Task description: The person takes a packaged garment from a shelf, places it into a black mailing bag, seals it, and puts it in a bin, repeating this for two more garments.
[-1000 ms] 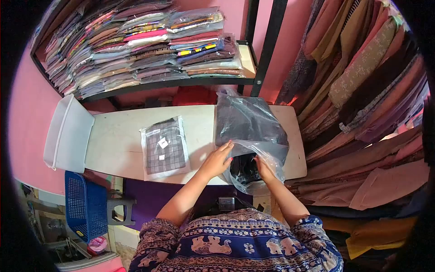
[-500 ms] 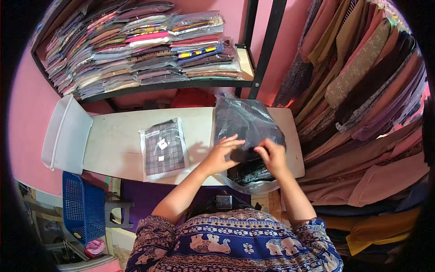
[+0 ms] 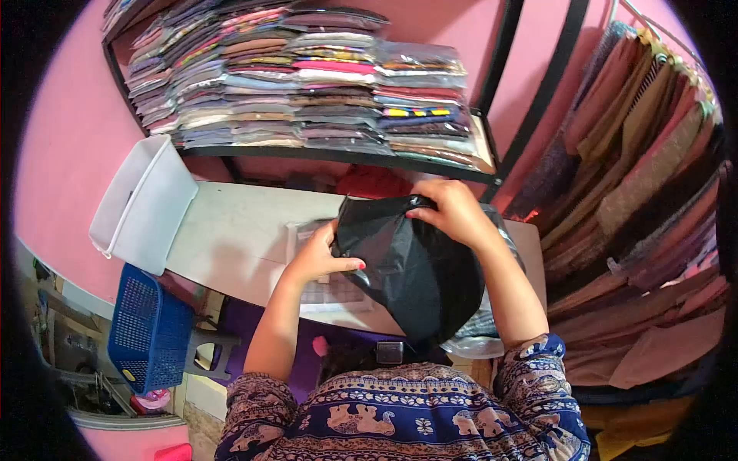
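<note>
A black plastic bag is held up above the white table. My right hand pinches the bag's top edge. At the bag's left side, my left hand grips it with thumb and fingers on its edge. The wrapped checkered cloth lies on the table, partly hidden behind my left hand and the bag. On the right, a clear plastic packet with dark contents shows partly beneath the black bag and my right forearm.
A white bin stands at the table's left end, with a blue basket below. The shelf behind holds stacked wrapped clothes. Hanging garments fill the right side. A grey stool is at lower left.
The black bag has been lifted off the clear packet and now hangs between my hands. Both hands have risen and moved apart. The whole view has shifted.
</note>
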Demonstrator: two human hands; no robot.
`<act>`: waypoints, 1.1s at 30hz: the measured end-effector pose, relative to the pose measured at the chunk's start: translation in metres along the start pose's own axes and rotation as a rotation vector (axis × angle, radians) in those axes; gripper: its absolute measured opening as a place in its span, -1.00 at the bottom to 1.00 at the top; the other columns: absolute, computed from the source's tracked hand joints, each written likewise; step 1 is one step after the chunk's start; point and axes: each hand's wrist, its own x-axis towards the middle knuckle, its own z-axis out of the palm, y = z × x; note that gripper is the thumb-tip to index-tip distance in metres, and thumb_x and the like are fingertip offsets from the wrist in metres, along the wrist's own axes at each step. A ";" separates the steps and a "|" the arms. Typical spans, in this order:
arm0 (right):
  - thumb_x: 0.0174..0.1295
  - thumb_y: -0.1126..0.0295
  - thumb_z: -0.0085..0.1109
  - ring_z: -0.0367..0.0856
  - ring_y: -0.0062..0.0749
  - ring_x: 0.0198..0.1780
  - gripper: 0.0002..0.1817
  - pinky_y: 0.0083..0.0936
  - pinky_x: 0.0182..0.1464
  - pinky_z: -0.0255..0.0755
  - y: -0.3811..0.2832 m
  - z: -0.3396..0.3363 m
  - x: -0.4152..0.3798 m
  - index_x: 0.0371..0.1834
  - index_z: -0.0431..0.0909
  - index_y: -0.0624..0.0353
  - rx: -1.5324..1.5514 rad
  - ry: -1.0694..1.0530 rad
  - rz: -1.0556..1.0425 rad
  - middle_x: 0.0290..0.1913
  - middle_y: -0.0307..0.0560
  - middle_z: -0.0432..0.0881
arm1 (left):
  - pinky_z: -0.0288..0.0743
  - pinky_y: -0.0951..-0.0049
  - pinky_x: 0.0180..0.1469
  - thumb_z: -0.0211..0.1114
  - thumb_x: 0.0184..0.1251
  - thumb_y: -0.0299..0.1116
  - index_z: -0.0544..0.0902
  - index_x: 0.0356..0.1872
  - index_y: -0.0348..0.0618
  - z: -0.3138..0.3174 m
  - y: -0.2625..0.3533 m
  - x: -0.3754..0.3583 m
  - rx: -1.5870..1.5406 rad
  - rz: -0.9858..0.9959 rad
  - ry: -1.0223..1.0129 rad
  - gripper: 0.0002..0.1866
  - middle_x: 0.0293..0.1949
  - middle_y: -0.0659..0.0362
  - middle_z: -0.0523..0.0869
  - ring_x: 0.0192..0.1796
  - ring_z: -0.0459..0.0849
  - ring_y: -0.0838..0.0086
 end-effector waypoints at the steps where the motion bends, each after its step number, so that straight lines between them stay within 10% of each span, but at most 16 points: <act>1: -0.02 0.31 0.34 0.57 0.08 -0.17 -0.70 -0.15 -0.16 0.42 0.003 0.019 0.017 -0.27 0.53 0.22 0.008 -0.019 -0.040 -0.29 0.10 0.61 | 0.40 0.41 0.14 0.57 -0.13 -0.38 0.48 0.10 -0.31 -0.020 -0.001 -0.005 0.137 -0.140 -0.003 -0.31 -0.05 0.18 0.64 0.03 0.57 0.45; 3: -0.04 0.31 0.35 0.59 0.04 -0.16 -0.70 -0.15 -0.11 0.45 0.006 0.062 0.052 -0.26 0.54 0.20 -0.068 -0.066 -0.045 -0.24 0.05 0.63 | 0.45 0.41 0.03 0.52 -0.07 -0.42 0.60 -0.06 -0.31 -0.062 -0.014 -0.010 0.047 -0.127 0.086 -0.52 -0.16 0.18 0.69 -0.10 0.61 0.48; 7: -0.08 0.42 0.32 0.61 -0.05 -0.14 -0.78 -0.19 -0.12 0.49 -0.009 0.152 0.134 -0.33 0.55 0.10 -0.027 -0.175 -0.014 -0.26 -0.04 0.62 | 0.48 0.36 -0.11 0.37 -0.12 -0.60 0.66 -0.34 -0.19 -0.183 -0.039 -0.030 0.844 -0.142 0.340 -0.77 -0.31 0.04 0.70 -0.19 0.69 0.24; 15: -0.20 0.58 0.18 0.42 -0.09 -0.23 -0.73 -0.24 -0.20 0.32 -0.109 0.244 0.232 -0.34 0.46 0.13 0.153 0.494 -0.383 -0.33 -0.08 0.42 | 0.40 0.26 -0.11 0.18 -0.12 -0.61 0.59 -0.46 -0.21 -0.276 0.093 -0.107 1.432 0.360 0.966 -0.87 -0.35 0.03 0.61 -0.26 0.53 0.15; 27: -0.11 0.54 0.18 0.48 -0.18 -0.07 -0.74 -0.22 -0.06 0.36 -0.046 0.470 0.134 -0.29 0.52 0.02 0.124 -0.209 -0.024 -0.24 -0.17 0.50 | 0.14 -0.18 0.28 0.43 -0.41 -0.51 0.43 -0.39 -0.11 -0.316 -0.155 -0.230 1.020 -0.150 0.178 -0.56 0.22 0.06 0.49 0.37 0.33 0.12; 33: -0.02 0.51 0.18 0.49 -0.12 0.06 -0.72 -0.21 0.04 0.39 -0.014 0.463 0.100 -0.19 0.56 0.03 0.130 -0.240 0.134 -0.07 -0.11 0.56 | -0.21 -0.51 0.28 0.59 -0.42 0.00 0.06 0.44 0.13 -0.306 -0.185 -0.213 1.165 -0.785 -0.151 0.24 0.48 0.03 0.04 0.51 -0.08 -0.04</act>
